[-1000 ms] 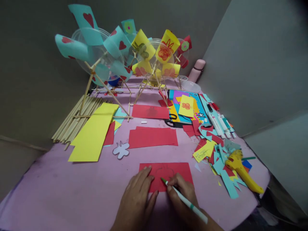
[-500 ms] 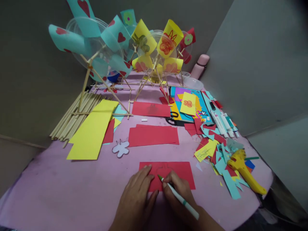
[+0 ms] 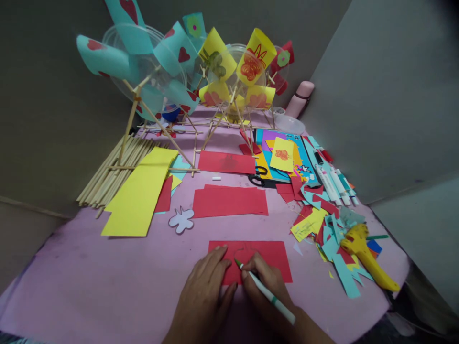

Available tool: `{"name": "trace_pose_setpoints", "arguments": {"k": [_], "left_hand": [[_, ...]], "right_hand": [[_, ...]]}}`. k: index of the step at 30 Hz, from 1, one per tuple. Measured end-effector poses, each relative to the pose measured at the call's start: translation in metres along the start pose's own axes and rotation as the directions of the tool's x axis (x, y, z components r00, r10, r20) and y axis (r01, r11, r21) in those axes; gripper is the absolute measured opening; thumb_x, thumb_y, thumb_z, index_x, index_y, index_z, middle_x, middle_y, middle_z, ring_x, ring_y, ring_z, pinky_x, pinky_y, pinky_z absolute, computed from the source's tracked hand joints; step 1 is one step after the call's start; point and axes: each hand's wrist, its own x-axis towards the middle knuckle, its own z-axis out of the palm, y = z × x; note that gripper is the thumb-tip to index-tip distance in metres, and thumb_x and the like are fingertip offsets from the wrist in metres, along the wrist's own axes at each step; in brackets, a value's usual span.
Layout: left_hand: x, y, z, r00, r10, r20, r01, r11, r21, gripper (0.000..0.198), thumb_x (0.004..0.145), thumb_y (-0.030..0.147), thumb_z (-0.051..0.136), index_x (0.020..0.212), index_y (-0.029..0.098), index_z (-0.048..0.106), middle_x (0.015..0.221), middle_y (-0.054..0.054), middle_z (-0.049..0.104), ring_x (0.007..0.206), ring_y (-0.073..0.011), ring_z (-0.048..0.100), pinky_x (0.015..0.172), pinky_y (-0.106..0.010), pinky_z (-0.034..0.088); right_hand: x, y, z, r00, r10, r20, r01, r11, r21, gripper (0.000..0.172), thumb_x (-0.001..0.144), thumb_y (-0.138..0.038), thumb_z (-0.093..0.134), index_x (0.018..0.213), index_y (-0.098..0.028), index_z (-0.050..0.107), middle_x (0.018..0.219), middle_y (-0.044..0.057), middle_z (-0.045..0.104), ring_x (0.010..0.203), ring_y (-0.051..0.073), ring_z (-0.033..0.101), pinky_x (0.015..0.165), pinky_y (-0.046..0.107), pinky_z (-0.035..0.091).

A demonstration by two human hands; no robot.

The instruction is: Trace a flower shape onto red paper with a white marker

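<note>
A red paper rectangle (image 3: 276, 255) lies on the pink tabletop in front of me, bearing a faint outline near its upper middle. My left hand (image 3: 206, 286) rests flat on its left part, fingers stretched out. In my right hand (image 3: 267, 282) is a white marker (image 3: 270, 297) with a green tip, which touches the paper beside the outline. The fingers pinch it near the tip. A white butterfly cutout (image 3: 181, 220) lies above and left of the sheet. Farther back is a small stack of red paper strips (image 3: 229, 202).
Yellow sheets (image 3: 138, 200) and wooden sticks (image 3: 111, 177) lie left. Stick frames with paper-bladed wheels (image 3: 234, 67) stand behind. At right are paper scraps (image 3: 333, 239), a yellow glue gun (image 3: 369, 258), several markers (image 3: 328, 184) and black-handled scissors (image 3: 257, 179). A pink bottle (image 3: 300, 99) stands at the back.
The view has shifted very slightly. My left hand stays on the red paper, and the marker tip remains at almost the same spot beside the outline.
</note>
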Motion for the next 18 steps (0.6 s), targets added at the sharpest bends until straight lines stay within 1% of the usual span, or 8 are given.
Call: {"name": "trace_pose_setpoints", "arguments": {"k": [5,10,18], "left_hand": [[0.0005,-0.0004,0.0003,1.0,0.005,0.001,-0.005,1.0,-0.016,0.024,0.088,0.025,0.045,0.106,0.014,0.057,0.116,-0.015,0.064,0.103,-0.0263,0.062,0.078,-0.04,0.057],[-0.0002,-0.0009,0.0,1.0,-0.015,-0.003,0.015,0.999,-0.035,0.024,0.088,0.025,0.045,0.106,0.016,0.057,0.117,-0.014,0.064,0.103,-0.0252,0.062,0.08,-0.039,0.056],[-0.0002,-0.0009,-0.0003,1.0,-0.008,0.009,0.008,1.0,-0.022,0.024,0.089,0.026,0.044,0.107,0.015,0.056,0.117,-0.015,0.063,0.104,-0.0258,0.062,0.079,-0.041,0.057]], "right_hand": [[0.0006,0.0015,0.0005,1.0,-0.027,0.002,0.027,0.999,-0.036,0.011,0.079,-0.015,0.043,0.074,-0.022,0.049,0.056,-0.003,0.059,0.046,0.012,0.056,0.045,0.018,0.043],[-0.0004,0.002,0.0005,0.999,-0.038,0.004,0.038,0.998,-0.057,0.012,0.079,-0.015,0.043,0.072,-0.023,0.049,0.055,-0.003,0.06,0.046,0.012,0.057,0.046,0.018,0.044],[-0.002,0.0041,0.0007,0.997,-0.072,0.0,0.071,0.995,-0.063,0.013,0.078,-0.013,0.043,0.072,-0.023,0.048,0.055,-0.003,0.06,0.045,0.012,0.057,0.045,0.018,0.043]]}}
